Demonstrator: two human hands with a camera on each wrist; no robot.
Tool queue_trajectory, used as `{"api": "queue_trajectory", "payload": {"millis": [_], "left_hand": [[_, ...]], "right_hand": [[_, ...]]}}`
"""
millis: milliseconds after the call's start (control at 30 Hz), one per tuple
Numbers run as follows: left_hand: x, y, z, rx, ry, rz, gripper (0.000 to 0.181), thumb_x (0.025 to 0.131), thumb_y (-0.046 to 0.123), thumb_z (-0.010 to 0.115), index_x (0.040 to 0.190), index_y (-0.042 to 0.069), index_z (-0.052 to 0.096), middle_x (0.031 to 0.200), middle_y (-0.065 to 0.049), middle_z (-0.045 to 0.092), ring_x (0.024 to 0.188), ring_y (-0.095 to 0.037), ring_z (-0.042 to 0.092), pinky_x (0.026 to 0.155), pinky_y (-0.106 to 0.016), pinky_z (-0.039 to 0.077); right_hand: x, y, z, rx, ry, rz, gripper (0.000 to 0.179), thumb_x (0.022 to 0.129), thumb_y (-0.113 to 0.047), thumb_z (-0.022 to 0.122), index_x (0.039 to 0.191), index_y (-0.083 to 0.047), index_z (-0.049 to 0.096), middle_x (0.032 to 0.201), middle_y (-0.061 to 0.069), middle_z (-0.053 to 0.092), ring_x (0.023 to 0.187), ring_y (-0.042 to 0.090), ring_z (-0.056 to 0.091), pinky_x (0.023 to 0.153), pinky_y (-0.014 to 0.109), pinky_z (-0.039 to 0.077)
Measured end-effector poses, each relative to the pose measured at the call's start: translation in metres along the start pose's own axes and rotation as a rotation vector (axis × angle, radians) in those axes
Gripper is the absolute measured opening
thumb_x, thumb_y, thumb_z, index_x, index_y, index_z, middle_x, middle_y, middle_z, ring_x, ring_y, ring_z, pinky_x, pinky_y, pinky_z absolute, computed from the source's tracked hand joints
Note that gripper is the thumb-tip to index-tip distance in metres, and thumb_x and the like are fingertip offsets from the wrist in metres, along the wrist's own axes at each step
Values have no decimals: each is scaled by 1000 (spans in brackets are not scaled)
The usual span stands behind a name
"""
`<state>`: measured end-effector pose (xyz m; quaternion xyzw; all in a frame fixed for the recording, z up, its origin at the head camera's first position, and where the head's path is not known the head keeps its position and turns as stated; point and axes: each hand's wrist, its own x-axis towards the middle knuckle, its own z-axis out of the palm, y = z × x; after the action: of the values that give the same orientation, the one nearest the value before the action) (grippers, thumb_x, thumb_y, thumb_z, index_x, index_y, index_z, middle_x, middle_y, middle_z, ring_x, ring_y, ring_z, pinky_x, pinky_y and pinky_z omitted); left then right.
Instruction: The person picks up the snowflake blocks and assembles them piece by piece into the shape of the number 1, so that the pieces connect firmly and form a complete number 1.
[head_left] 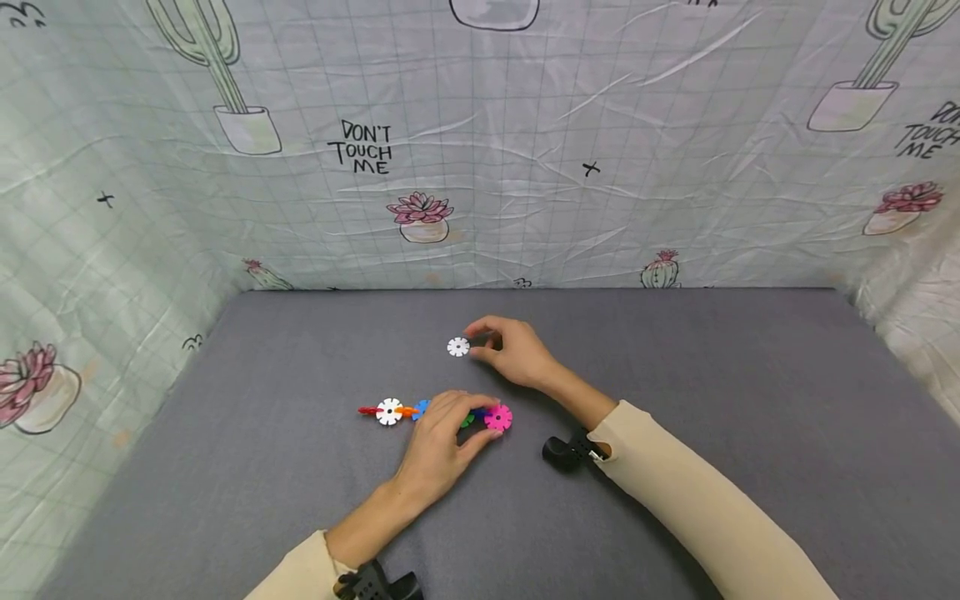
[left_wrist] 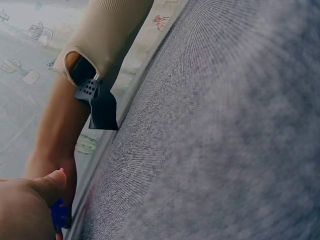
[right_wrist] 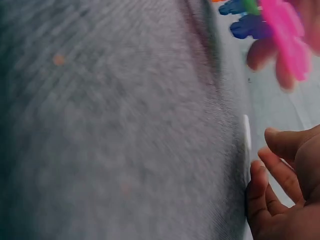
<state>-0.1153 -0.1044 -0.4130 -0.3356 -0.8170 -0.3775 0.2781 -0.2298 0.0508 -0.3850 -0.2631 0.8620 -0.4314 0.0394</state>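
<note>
My left hand pinches one end of a chain of interlocking snowflake discs near the middle of the table. Its fingertips and thumb are at the pink disc. Leftward along the chain come green and blue discs partly hidden by the hand, then an orange disc, a white disc and a red disc. Beyond the chain, a loose white snowflake disc lies flat. My right hand is at its right edge, thumb and fingers apart; in the right wrist view nothing is between them.
A grey cloth covers the table. Behind it and at the sides hangs a pale curtain printed with cacti. A black wrist camera sits at the right cuff, and another at the left.
</note>
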Motion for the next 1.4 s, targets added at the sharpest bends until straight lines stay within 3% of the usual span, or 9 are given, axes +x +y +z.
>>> {"api": "queue_trajectory", "payload": {"millis": [233, 367, 500, 733, 900, 1167, 1400], "left_hand": [[-1, 0, 0, 7, -7, -6, 41, 72, 11, 84, 107, 7, 64, 98, 0, 68, 91, -18, 60, 87, -32, 46], [-2, 0, 0, 7, -8, -4, 41, 72, 11, 84, 107, 7, 64, 99, 0, 68, 91, -17, 60, 87, -31, 46], [-2, -1, 0, 14, -5, 0, 40, 72, 12, 84, 106, 6, 64, 99, 0, 68, 91, -17, 60, 88, -31, 45], [-3, 0, 1, 19, -9, -8, 40, 72, 12, 84, 106, 6, 64, 99, -1, 68, 92, -18, 60, 90, -33, 45], [-3, 0, 0, 23, -8, -11, 40, 72, 12, 84, 106, 6, 64, 99, -1, 68, 93, -19, 60, 90, -33, 45], [-2, 1, 0, 17, -5, -13, 40, 72, 12, 84, 106, 7, 64, 99, 0, 68, 92, -18, 60, 89, -32, 45], [-1, 1, 0, 7, -13, -23, 40, 72, 11, 84, 107, 7, 64, 98, 0, 67, 91, -17, 60, 86, -31, 46]], "right_hand": [[5, -6, 9, -97, -50, -39, 32, 91, -14, 68, 123, -16, 65, 105, 2, 66, 83, 15, 55, 68, 30, 44], [6, -7, 10, -130, -74, -57, 33, 91, -13, 67, 124, -17, 65, 98, 2, 66, 80, 16, 52, 68, 30, 42], [6, -5, 9, -137, -99, -70, 32, 91, -11, 66, 122, -19, 67, 92, 1, 65, 73, 14, 51, 64, 29, 42], [5, -3, 7, -115, -95, -81, 30, 89, -4, 67, 116, -17, 70, 112, 1, 65, 74, 14, 51, 65, 27, 44], [5, -2, 6, -116, -77, -101, 27, 86, -6, 71, 111, -15, 72, 105, 4, 62, 74, 15, 51, 64, 27, 43], [7, -2, 6, -159, -45, -35, 34, 83, -12, 76, 115, -8, 68, 98, 6, 60, 79, 17, 51, 69, 28, 44], [6, -6, 2, -188, -61, -22, 27, 84, -11, 75, 111, -9, 71, 90, 4, 58, 78, 15, 51, 68, 28, 44]]}}
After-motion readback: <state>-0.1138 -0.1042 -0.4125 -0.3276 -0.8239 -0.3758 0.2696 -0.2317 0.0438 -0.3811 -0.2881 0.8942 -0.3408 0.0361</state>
